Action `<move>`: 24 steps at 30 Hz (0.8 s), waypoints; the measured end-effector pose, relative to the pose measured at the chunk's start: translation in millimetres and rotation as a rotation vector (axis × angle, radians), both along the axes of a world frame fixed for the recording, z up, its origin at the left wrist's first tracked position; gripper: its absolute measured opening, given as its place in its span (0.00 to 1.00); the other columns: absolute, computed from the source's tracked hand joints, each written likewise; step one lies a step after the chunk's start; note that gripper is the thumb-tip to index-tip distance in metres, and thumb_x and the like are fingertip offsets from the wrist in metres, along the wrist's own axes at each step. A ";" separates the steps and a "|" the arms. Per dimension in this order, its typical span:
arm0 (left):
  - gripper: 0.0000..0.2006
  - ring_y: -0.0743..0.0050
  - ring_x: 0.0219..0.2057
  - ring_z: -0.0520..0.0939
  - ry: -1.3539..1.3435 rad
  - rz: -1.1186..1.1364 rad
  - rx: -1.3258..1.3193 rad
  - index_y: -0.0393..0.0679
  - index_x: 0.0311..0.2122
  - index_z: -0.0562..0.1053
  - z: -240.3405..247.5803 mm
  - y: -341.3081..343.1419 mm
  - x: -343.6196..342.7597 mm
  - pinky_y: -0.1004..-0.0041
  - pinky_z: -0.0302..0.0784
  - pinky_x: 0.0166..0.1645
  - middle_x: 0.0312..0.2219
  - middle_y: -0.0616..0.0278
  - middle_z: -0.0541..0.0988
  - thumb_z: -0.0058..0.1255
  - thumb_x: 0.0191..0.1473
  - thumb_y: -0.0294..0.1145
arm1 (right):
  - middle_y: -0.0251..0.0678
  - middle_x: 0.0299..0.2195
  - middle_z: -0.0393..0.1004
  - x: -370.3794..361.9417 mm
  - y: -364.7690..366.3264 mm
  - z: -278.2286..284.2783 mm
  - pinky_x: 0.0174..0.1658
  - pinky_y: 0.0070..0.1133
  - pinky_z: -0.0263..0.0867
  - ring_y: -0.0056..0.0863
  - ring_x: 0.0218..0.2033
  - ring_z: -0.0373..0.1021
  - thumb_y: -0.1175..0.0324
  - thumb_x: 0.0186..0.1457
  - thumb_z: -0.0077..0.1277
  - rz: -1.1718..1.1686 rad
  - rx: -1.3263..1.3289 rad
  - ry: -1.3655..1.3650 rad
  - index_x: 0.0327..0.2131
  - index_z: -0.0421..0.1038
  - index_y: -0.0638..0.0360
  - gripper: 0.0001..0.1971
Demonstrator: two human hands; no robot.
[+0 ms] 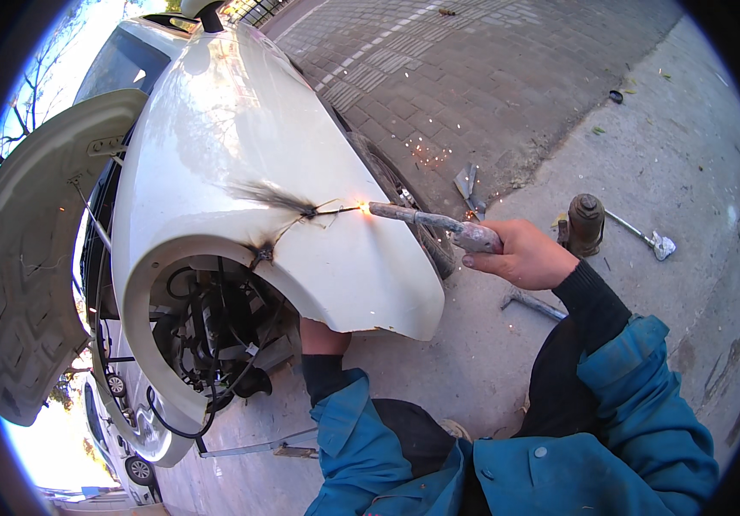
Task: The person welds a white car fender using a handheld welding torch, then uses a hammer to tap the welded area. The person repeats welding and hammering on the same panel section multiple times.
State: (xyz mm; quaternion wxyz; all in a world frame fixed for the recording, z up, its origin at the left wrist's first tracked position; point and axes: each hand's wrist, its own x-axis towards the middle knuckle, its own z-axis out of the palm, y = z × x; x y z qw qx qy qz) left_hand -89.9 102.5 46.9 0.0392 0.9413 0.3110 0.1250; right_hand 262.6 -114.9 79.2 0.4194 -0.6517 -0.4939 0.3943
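My right hand (527, 255) is closed around the worn grip of a long metal welding torch (421, 219). Its tip meets a white car fender (241, 146), where a bright orange glow shows. From the glow a thin dark line leads left to a sooty black burn (308, 211). Another scorched patch (262, 253) marks the rim of the wheel-arch opening. My left hand (325, 335) reaches under the fender's lower edge; only the part near the wrist shows, and its fingers are hidden behind the panel.
Sparks scatter over the paving beyond the fender. A bottle jack (586, 225), a metal bar (535, 305), a silver-headed rod (645, 236) and a bent metal scrap (470, 189) lie or stand on the ground. The raised hood (35, 258) is at left; cables (202, 421) hang from the wheel arch.
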 end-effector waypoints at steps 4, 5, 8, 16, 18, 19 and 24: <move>0.20 0.40 0.61 0.78 -0.004 -0.004 0.003 0.45 0.60 0.79 1.3 -1.2 -0.1 0.51 0.73 0.65 0.58 0.48 0.81 0.54 0.65 0.38 | 0.40 0.33 0.81 0.2 -0.2 3.1 0.43 0.31 0.72 0.30 0.35 0.75 0.57 0.68 0.63 0.000 -0.033 0.000 0.50 0.78 0.60 0.18; 0.20 0.40 0.61 0.78 -0.010 0.009 -0.016 0.45 0.60 0.78 1.8 -1.9 0.1 0.50 0.73 0.65 0.58 0.48 0.81 0.54 0.65 0.38 | 0.40 0.32 0.81 0.2 -0.2 3.6 0.43 0.31 0.72 0.30 0.35 0.75 0.57 0.68 0.63 0.002 -0.031 -0.004 0.50 0.78 0.60 0.18; 0.20 0.39 0.62 0.78 -0.044 0.033 -0.072 0.44 0.60 0.78 3.0 -3.6 2.0 0.50 0.73 0.65 0.58 0.48 0.81 0.54 0.66 0.37 | 0.40 0.32 0.81 -0.2 0.1 4.3 0.44 0.31 0.72 0.30 0.35 0.75 0.57 0.68 0.63 0.004 -0.019 -0.005 0.50 0.78 0.60 0.17; 0.20 0.39 0.62 0.77 -0.047 0.031 -0.080 0.45 0.61 0.78 5.0 -4.0 3.1 0.51 0.73 0.66 0.59 0.47 0.80 0.55 0.65 0.36 | 0.40 0.33 0.81 0.4 0.1 4.1 0.44 0.31 0.72 0.31 0.36 0.76 0.57 0.68 0.63 0.021 -0.024 -0.008 0.51 0.77 0.60 0.18; 0.21 0.39 0.63 0.77 -0.041 0.039 -0.081 0.45 0.61 0.78 4.1 -3.7 3.1 0.51 0.73 0.66 0.59 0.47 0.80 0.55 0.65 0.36 | 0.40 0.33 0.81 0.5 0.7 3.5 0.44 0.31 0.72 0.31 0.36 0.76 0.56 0.68 0.63 0.020 -0.010 -0.011 0.51 0.77 0.60 0.18; 0.21 0.39 0.63 0.77 -0.045 0.041 -0.087 0.45 0.61 0.78 3.5 -3.7 2.9 0.51 0.73 0.66 0.59 0.47 0.80 0.55 0.66 0.36 | 0.40 0.33 0.81 0.2 1.0 3.1 0.44 0.31 0.72 0.31 0.36 0.75 0.56 0.68 0.63 0.017 -0.007 -0.012 0.52 0.77 0.60 0.18; 0.21 0.39 0.62 0.77 -0.050 0.035 -0.088 0.45 0.62 0.78 2.4 -3.3 2.7 0.51 0.73 0.66 0.60 0.47 0.80 0.54 0.66 0.35 | 0.40 0.34 0.81 -0.3 2.4 3.6 0.45 0.31 0.72 0.31 0.36 0.76 0.56 0.68 0.63 0.021 -0.033 -0.010 0.53 0.77 0.60 0.19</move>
